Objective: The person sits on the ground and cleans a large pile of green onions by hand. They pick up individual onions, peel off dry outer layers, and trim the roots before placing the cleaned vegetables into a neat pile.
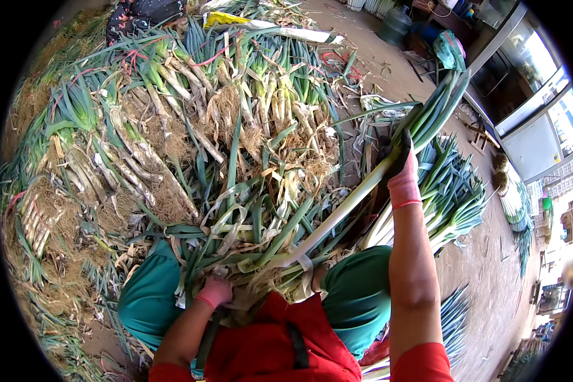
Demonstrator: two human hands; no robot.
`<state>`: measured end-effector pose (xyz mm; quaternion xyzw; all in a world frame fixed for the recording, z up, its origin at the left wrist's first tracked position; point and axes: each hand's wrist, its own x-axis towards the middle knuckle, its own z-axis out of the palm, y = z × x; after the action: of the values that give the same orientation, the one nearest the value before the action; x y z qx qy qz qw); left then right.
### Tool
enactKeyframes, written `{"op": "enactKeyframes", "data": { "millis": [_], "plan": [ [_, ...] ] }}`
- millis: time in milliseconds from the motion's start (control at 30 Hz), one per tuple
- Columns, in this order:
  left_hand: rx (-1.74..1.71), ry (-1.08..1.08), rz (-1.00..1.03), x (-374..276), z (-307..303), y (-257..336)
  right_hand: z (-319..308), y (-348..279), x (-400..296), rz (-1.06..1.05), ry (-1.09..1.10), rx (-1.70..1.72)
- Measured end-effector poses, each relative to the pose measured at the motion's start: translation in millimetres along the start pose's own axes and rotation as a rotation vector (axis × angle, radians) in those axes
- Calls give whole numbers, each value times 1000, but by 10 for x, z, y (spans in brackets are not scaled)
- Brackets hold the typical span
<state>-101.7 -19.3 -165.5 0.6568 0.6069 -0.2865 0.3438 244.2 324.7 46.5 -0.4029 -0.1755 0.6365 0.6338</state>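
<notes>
My right hand (402,164), in a pink and black work glove, is closed around the upper stalk of a long green onion (346,210). The onion slants across the view, with its leaves up to the right and its pale root end down between my knees. My left hand (218,290), in a pink glove, is low over my lap beside stripped leaves and dry skins (243,267). Its fingers are largely hidden, so its grip does not show. Just right of the onion, a bundle of cleaned green onions (451,191) lies with white stalks toward me.
Piles of untrimmed green onions (143,157) with dry roots cover the floor ahead and to the left. Another cleaned bundle (513,205) lies farther right on the concrete floor (492,291). More onion leaves (453,324) are by my right side. A water jug (394,26) stands at the back.
</notes>
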Motion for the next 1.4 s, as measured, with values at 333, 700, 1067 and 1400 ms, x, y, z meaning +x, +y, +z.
{"op": "enactKeyframes", "data": {
  "millis": [333, 700, 1067, 1400],
  "plan": [
    [-696, 817, 513, -355, -1000, 842, 28, 172, 180, 68, 222, 43],
    [-1941, -332, 1126, -778, -1757, 1238, 232, 557, 36, 277, -159, 81],
    [-2110, -380, 775, -1108, -1284, 1310, 81, 541, 176, -33, 137, -151],
    [-2115, -107, 372, -1681, -973, 1178, -216, 703, 492, -378, 296, -812]
  ]
}}
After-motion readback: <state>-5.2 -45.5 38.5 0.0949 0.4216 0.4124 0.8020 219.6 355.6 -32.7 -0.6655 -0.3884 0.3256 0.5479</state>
